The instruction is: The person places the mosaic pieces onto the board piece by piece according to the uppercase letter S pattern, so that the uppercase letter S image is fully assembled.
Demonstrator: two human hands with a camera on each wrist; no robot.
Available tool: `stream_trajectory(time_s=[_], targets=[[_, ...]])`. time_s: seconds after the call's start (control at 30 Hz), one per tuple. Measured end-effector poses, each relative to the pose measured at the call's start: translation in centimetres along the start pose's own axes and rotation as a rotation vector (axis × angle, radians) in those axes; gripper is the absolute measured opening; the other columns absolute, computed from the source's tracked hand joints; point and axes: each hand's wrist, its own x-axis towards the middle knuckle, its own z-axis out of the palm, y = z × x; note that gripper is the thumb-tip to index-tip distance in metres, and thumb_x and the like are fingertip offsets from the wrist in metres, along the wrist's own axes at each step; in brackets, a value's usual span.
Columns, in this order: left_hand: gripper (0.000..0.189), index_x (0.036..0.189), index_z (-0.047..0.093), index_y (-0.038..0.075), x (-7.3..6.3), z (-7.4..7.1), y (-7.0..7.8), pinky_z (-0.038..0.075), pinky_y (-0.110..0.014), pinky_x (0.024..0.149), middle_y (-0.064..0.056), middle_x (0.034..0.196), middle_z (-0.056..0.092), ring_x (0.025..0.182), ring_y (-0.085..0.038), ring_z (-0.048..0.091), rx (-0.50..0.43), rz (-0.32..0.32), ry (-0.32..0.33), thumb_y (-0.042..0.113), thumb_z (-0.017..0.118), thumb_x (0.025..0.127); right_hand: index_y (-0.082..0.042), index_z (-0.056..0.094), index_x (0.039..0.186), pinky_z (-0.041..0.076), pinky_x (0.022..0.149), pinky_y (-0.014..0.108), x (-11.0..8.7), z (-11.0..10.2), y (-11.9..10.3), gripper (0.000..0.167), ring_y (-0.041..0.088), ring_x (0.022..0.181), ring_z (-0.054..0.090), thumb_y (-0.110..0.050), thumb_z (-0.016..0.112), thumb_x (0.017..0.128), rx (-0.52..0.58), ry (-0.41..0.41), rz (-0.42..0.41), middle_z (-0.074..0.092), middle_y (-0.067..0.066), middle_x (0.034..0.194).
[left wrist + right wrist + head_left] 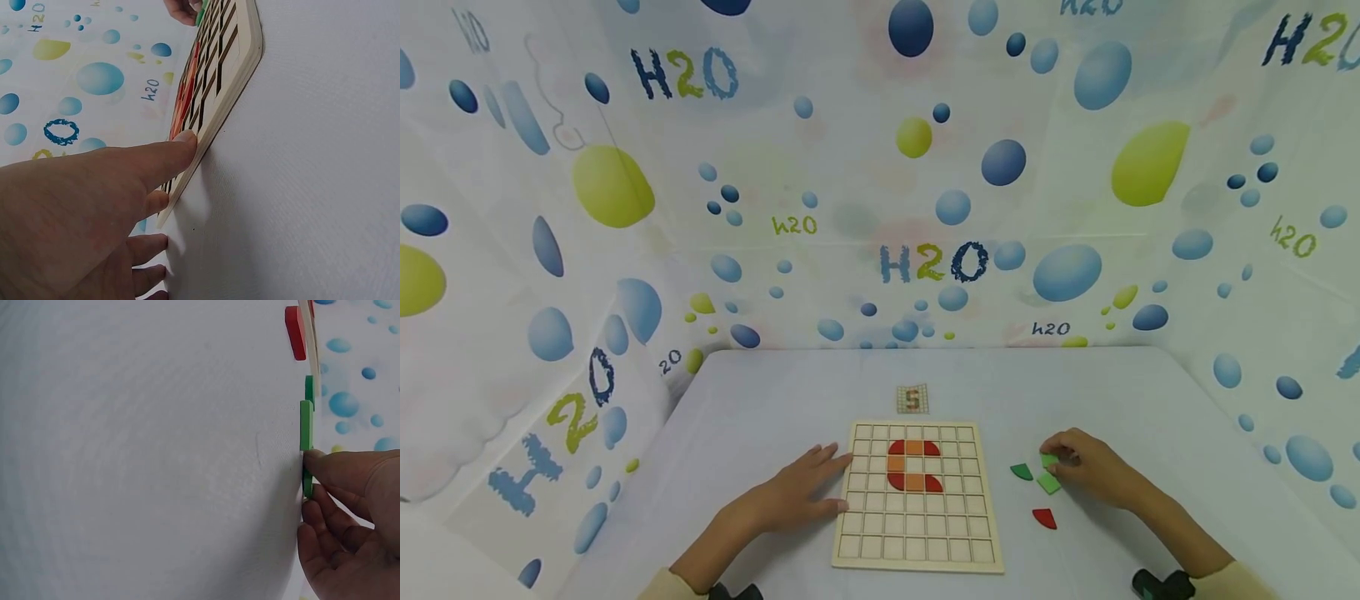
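A wooden grid board (917, 560) lies flat on the table, with red rounded tiles (897, 482) and orange square tiles (897, 463) set in its upper middle cells. My left hand (801, 490) rests at the board's left edge, fingers spread, thumb and a fingertip touching the rim. To the right of the board, my right hand (1093, 467) pinches a light green tile (1048, 460) between thumb and fingers, partly covering it. Close by lie another light green square tile (1048, 482), a dark green rounded tile (1021, 472) and a red rounded tile (1044, 518).
Behind the board lies a small pattern card (912, 399) showing an S-like figure on a grid. The white table (775, 383) ends at a backdrop curtain (850, 167) printed with drops and H2O lettering.
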Motion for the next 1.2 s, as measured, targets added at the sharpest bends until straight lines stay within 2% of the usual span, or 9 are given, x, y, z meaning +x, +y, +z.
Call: stream_trajectory(time_s=[0.33, 0.53, 0.7, 0.9, 1.03, 1.2], targets=[[0.078, 0.163, 0.043, 0.02, -0.1, -0.3, 0.4, 0.028, -0.071, 0.121, -0.019, 0.171, 0.031, 0.159, -0.047, 0.023, 0.002, -0.014, 0.002, 0.054, 0.07, 0.098, -0.009, 0.075, 0.113, 0.06, 0.086, 0.029, 0.1, -0.3, -0.5, 0.022, 0.017, 0.1, 0.064, -0.013, 0.08, 0.093, -0.005, 0.023, 0.051, 0.069, 0.0, 0.108], [0.078, 0.163, 0.042, 0.019, -0.2, -0.2, 0.3, 0.027, -0.072, 0.121, -0.02, 0.171, 0.03, 0.159, -0.048, 0.022, -0.005, -0.002, 0.0, 0.053, 0.07, 0.099, -0.007, 0.075, 0.113, 0.06, 0.082, 0.027, 0.1, -0.5, -0.7, 0.022, 0.016, 0.096, 0.062, -0.014, 0.081, 0.093, -0.013, 0.006, 0.044, 0.068, 0.0, 0.105], [0.077, 0.163, 0.042, 0.019, -0.2, -0.1, 0.2, 0.027, -0.073, 0.12, -0.021, 0.171, 0.03, 0.158, -0.05, 0.021, -0.029, 0.005, 0.0, 0.051, 0.07, 0.099, -0.01, 0.075, 0.114, 0.059, 0.085, 0.029, 0.4, -0.3, -1.3, 0.022, 0.016, 0.097, 0.06, -0.016, 0.08, 0.093, -0.022, 0.009, 0.081, 0.068, -0.001, 0.106], [0.078, 0.163, 0.042, 0.017, -0.2, -0.2, 0.3, 0.027, -0.073, 0.12, -0.021, 0.171, 0.03, 0.158, -0.05, 0.021, -0.025, 0.001, -0.002, 0.051, 0.071, 0.098, -0.009, 0.075, 0.118, 0.061, 0.093, 0.04, 0.9, 0.5, -3.0, 0.024, 0.019, 0.103, 0.063, -0.014, 0.078, 0.095, 0.001, 0.016, 0.093, 0.068, 0.001, 0.111], [0.078, 0.163, 0.042, 0.018, -0.3, -0.2, 0.4, 0.026, -0.072, 0.121, -0.02, 0.171, 0.03, 0.159, -0.049, 0.021, -0.02, 0.004, 0.002, 0.051, 0.071, 0.099, -0.01, 0.074, 0.119, 0.061, 0.093, 0.038, 1.3, 1.4, -4.6, 0.024, 0.017, 0.103, 0.062, -0.014, 0.078, 0.095, 0.01, 0.005, 0.096, 0.067, -0.001, 0.111], [0.077, 0.163, 0.042, 0.019, -0.2, -0.1, 0.3, 0.026, -0.072, 0.121, -0.019, 0.172, 0.03, 0.159, -0.048, 0.021, -0.015, -0.003, 0.002, 0.051, 0.07, 0.099, -0.01, 0.073, 0.116, 0.059, 0.09, 0.035, 1.8, 2.6, -6.6, 0.023, 0.013, 0.101, 0.062, -0.01, 0.08, 0.093, 0.015, -0.012, 0.041, 0.065, -0.004, 0.107]])
